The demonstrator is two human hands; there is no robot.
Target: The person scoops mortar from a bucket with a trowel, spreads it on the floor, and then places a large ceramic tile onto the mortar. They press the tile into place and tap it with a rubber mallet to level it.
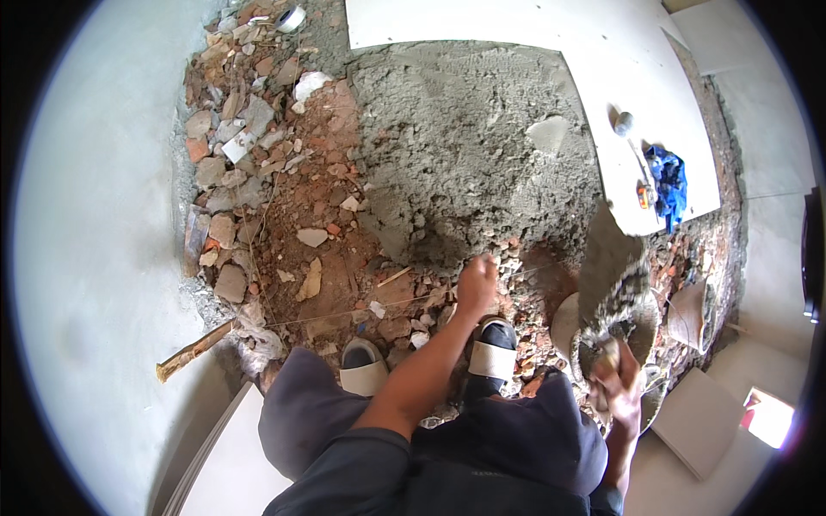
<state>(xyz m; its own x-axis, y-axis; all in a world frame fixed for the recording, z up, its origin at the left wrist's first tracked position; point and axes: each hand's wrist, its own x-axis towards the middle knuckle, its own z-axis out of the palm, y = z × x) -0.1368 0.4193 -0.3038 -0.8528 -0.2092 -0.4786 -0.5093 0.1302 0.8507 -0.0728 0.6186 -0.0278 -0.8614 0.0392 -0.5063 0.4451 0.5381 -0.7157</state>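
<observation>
My left hand [476,282] is closed above the rubble at the near edge of the rough grey mortar bed [465,129], beside a thin taut string [361,308]; what it holds, if anything, is hidden. My right hand [616,387] grips the handle of a trowel [607,258], smeared by motion. The trowel's mortar-coated blade is over a round bucket [565,331] of grey mortar at my lower right. My sandalled feet [492,361] stand in the rubble.
Broken brick rubble [237,155] lies along the left wall [95,215], near a wooden stick [194,348]. A mallet [625,125] and blue cloth [669,185] lie on white tiles [508,21]. Further tiles [215,456] are stacked behind me, lower left. Another container [688,310] sits right of the bucket.
</observation>
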